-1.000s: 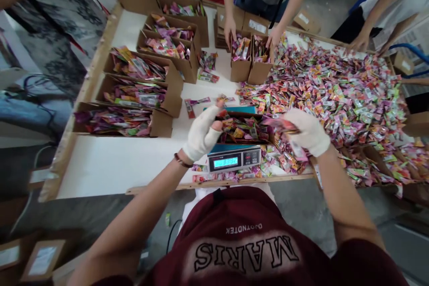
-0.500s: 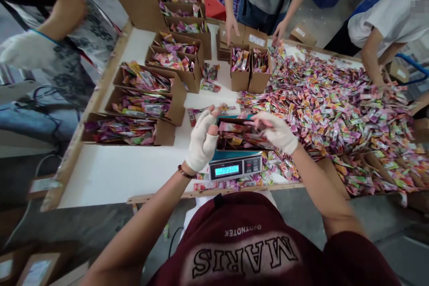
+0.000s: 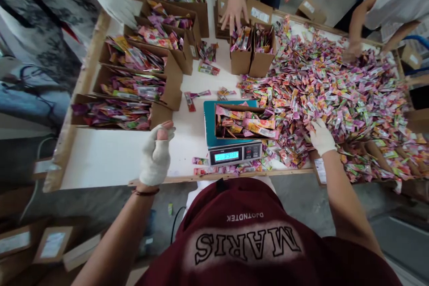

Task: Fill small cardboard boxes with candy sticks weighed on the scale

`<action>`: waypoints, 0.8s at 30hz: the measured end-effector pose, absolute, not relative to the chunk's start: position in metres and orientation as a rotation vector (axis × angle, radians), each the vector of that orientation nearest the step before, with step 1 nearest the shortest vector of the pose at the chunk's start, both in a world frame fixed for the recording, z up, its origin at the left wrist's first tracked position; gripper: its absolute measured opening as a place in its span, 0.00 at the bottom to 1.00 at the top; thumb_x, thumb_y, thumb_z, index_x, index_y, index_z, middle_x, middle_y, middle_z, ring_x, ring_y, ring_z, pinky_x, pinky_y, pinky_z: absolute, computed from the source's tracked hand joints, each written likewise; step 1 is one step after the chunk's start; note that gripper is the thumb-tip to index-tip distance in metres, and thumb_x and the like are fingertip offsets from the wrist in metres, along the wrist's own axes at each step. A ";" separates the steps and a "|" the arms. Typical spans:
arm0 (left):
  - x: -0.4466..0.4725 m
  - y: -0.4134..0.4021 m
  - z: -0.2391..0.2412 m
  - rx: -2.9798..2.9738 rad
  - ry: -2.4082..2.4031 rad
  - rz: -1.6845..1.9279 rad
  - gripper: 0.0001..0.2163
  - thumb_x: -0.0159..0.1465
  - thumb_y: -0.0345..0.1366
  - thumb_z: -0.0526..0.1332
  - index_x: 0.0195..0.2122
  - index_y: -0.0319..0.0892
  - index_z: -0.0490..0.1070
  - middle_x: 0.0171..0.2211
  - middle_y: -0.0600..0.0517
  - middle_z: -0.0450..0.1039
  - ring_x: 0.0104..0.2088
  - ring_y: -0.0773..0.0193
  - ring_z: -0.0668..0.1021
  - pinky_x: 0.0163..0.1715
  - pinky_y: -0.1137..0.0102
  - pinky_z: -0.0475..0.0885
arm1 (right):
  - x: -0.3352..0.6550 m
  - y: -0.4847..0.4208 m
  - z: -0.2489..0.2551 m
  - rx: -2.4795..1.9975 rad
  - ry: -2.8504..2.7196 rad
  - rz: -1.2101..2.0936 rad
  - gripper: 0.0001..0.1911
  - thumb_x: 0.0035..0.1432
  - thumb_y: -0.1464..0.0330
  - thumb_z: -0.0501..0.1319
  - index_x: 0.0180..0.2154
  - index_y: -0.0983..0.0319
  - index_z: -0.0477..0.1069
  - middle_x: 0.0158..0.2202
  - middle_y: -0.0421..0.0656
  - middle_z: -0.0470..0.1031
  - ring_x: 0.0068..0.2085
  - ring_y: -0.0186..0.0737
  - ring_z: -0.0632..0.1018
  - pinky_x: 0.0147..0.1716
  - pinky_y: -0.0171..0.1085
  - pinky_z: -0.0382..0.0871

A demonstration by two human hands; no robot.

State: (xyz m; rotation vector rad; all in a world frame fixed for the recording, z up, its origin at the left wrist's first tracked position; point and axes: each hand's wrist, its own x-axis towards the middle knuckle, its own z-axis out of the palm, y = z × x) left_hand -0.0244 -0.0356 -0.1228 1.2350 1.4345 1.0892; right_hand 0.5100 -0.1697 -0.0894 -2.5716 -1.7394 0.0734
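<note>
My left hand (image 3: 155,155), in a white glove with bare fingertips, hovers over the white tabletop left of the scale. It holds nothing; its fingers are loosely bent, the thumb close to them. In the same kind of glove, my right hand (image 3: 322,137) reaches into the heap of small colourful packets (image 3: 321,94). Its fingertips are among the packets, so their grip is hidden. Between my hands, a cardboard box (image 3: 246,137) filled with packets rests on the teal plate of a digital scale (image 3: 210,129). The scale's display is lit, its digits blurred.
Several packet-filled cartons (image 3: 172,91) line the table's left side. Two more boxes (image 3: 240,62) stand beyond the scale, a co-worker's hand (image 3: 234,11) over one. Another co-worker's gloved hand (image 3: 117,5) touches the far-left cartons. Loose packets (image 3: 190,102) lie near the scale.
My left hand has moved left, away from the box. My right hand has gone from above the box to the heap at the right. The box on the scale is now uncovered.
</note>
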 end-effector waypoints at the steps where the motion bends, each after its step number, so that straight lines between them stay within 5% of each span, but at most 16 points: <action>1: -0.021 -0.033 -0.118 1.247 1.416 1.104 0.25 0.69 0.59 0.56 0.54 0.44 0.76 0.52 0.45 0.78 0.51 0.54 0.81 0.57 0.57 0.75 | 0.511 -0.169 -0.088 -2.582 -1.755 0.041 0.24 0.62 0.67 0.51 0.54 0.70 0.75 0.59 0.62 0.72 0.55 0.56 0.77 0.55 0.50 0.72; 10: 0.029 -0.015 -0.081 1.479 1.219 1.140 0.24 0.72 0.56 0.54 0.53 0.43 0.77 0.52 0.45 0.79 0.53 0.54 0.80 0.59 0.59 0.74 | 0.441 -0.119 -0.015 -2.186 -1.930 -0.117 0.18 0.68 0.61 0.53 0.45 0.64 0.76 0.36 0.51 0.79 0.34 0.48 0.77 0.37 0.43 0.70; 16: 0.054 -0.014 -0.061 1.751 1.073 1.106 0.20 0.74 0.51 0.53 0.51 0.43 0.77 0.56 0.45 0.76 0.59 0.53 0.76 0.64 0.58 0.68 | 0.331 -0.064 0.004 -1.713 -2.224 0.129 0.26 0.60 0.49 0.65 0.49 0.63 0.71 0.46 0.51 0.76 0.47 0.52 0.76 0.47 0.47 0.72; 19: 0.052 -0.018 -0.056 1.822 1.082 1.085 0.21 0.73 0.51 0.52 0.51 0.42 0.76 0.57 0.43 0.75 0.62 0.53 0.73 0.66 0.57 0.67 | 0.317 -0.049 0.000 -1.627 -2.207 0.164 0.20 0.62 0.55 0.63 0.48 0.63 0.71 0.48 0.52 0.76 0.49 0.52 0.75 0.49 0.47 0.72; 21: 0.041 -0.021 -0.060 1.832 1.135 1.047 0.22 0.73 0.52 0.52 0.52 0.41 0.76 0.58 0.43 0.74 0.63 0.52 0.73 0.66 0.56 0.66 | 0.328 -0.054 0.000 -1.645 -2.053 0.128 0.09 0.63 0.64 0.58 0.43 0.61 0.71 0.43 0.49 0.76 0.43 0.46 0.76 0.45 0.43 0.72; 24: 0.014 -0.029 -0.077 1.713 1.258 0.991 0.24 0.72 0.54 0.53 0.53 0.41 0.76 0.57 0.43 0.75 0.59 0.52 0.76 0.64 0.56 0.69 | 0.366 -0.079 0.003 -1.736 -1.804 0.074 0.06 0.61 0.70 0.55 0.39 0.59 0.69 0.35 0.42 0.75 0.35 0.39 0.75 0.39 0.38 0.69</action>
